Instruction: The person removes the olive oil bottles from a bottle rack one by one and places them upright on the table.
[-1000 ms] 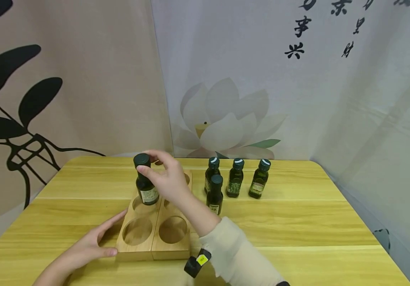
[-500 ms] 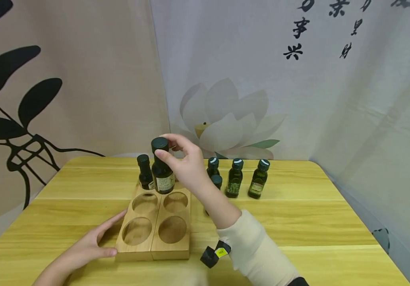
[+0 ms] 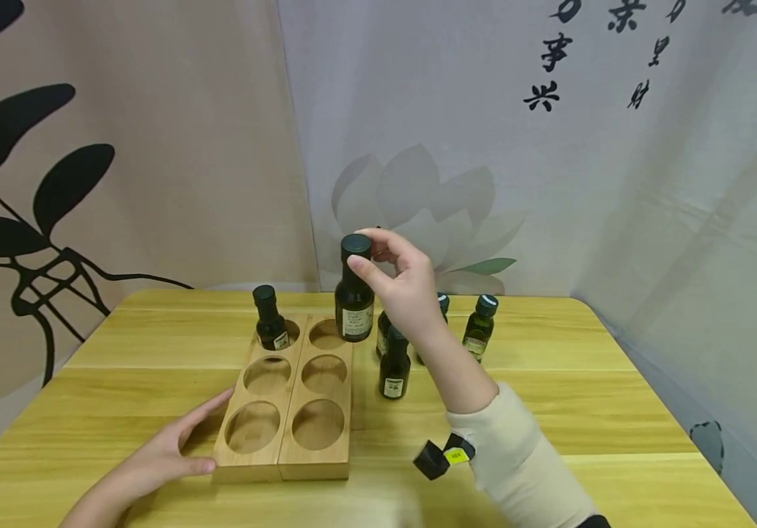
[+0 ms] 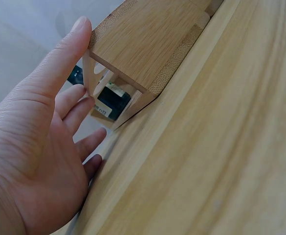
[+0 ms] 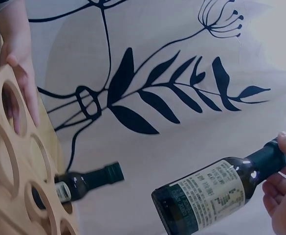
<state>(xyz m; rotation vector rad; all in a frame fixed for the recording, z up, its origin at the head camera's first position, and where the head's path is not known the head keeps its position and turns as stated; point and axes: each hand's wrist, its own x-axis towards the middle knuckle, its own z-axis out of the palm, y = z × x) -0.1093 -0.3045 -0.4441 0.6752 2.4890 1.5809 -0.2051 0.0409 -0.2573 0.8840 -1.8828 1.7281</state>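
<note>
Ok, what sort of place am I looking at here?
Probably an indoor tabletop workspace, perhaps staged: a wood-grain table stands before a printed cloth backdrop, with a wooden rack and small dark bottles on it.

Cloth (image 3: 207,132) printed with leaves (image 3: 76,183), a lotus (image 3: 411,187) and characters (image 3: 542,96) hangs behind the table (image 3: 616,411).
</note>
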